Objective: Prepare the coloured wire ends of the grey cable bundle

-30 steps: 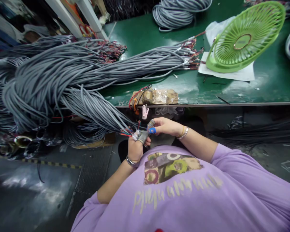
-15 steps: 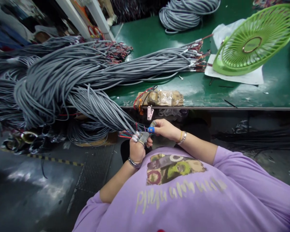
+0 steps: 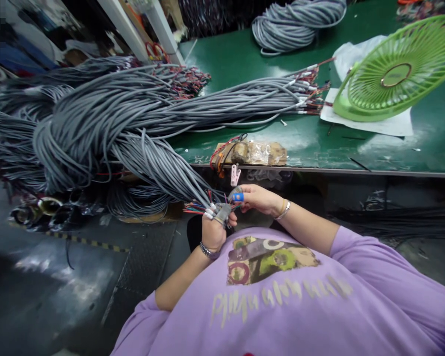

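Observation:
My left hand [image 3: 214, 230], with a watch on its wrist and a grey covering on a finger or thumb, is wrapped around the ends of a bundle of grey cables [image 3: 166, 165]. Thin red, teal and dark wires [image 3: 195, 207] fan out to its left, beside white sleeves on the cable ends. Close by on the right, my right hand [image 3: 257, 199] has thumb and finger pinched together near the wire tips. It wears a grey finger cover and a blue band [image 3: 238, 197]. What lies between those fingertips is too small to make out.
On the green table [image 3: 222, 59] lie more grey cables [image 3: 237, 101], a coiled cable [image 3: 296, 24] and a wooden block [image 3: 261, 153] with a pink clip [image 3: 235, 175] hanging at the edge. A green fan [image 3: 396, 74] stands over white paper at the right.
The whole view has shifted slightly, so things appear a little further right and lower. Both hands stay close together at the cable ends, with only small finger movement.

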Available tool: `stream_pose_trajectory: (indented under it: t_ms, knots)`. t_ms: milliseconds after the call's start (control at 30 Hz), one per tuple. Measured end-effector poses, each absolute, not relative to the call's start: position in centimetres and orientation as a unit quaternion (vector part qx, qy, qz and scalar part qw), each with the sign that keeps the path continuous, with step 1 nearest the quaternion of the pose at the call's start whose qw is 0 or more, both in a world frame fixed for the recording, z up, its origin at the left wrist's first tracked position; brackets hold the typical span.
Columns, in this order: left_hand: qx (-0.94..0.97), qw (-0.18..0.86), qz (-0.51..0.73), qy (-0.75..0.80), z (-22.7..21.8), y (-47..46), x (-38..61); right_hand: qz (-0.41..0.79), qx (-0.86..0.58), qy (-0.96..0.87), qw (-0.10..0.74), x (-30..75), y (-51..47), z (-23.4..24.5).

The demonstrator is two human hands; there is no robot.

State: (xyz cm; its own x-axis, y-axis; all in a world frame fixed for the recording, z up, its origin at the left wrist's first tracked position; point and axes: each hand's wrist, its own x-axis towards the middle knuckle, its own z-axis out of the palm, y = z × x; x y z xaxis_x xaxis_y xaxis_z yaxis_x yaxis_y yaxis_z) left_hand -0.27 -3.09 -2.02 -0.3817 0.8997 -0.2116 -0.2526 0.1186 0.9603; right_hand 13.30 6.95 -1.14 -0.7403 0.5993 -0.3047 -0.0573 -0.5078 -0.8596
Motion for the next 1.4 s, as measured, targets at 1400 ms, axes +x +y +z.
stream_pose_trajectory:
  t_ms: [1400]
  knots:
    - [0.321, 0.475, 0.572, 0.587, -2.6, -3.1, -0.4, 0.769, -0.31, -0.487, 0.274, 12.0, 4.7, -0.7]
